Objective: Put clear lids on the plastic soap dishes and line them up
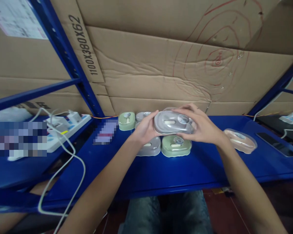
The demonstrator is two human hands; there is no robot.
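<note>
- While both hands grip it, the grey box point(172, 123) hangs above the blue shelf point(146, 172).
- Left hand point(144, 130): fingers curled on its left end.
- Right hand point(202, 126): fingers spread over its right end.
- Green box point(176, 146) sits just below; pink box point(239, 140) lies right.

- A green soap box point(176, 145) is sitting at the front of the blue metal shelf point(146, 172), and a grey soap box point(150, 148) is lying just beside it on the left.
- A second green soap box point(126, 121) is standing further back.
- A pink box in a clear wrapper point(239, 140) is lying apart on the right.
- A white power strip point(63, 128) is resting on the left, with a white cable point(73, 162) hanging down.
- Brown cardboard sheets point(161, 58) are covering the back.
</note>
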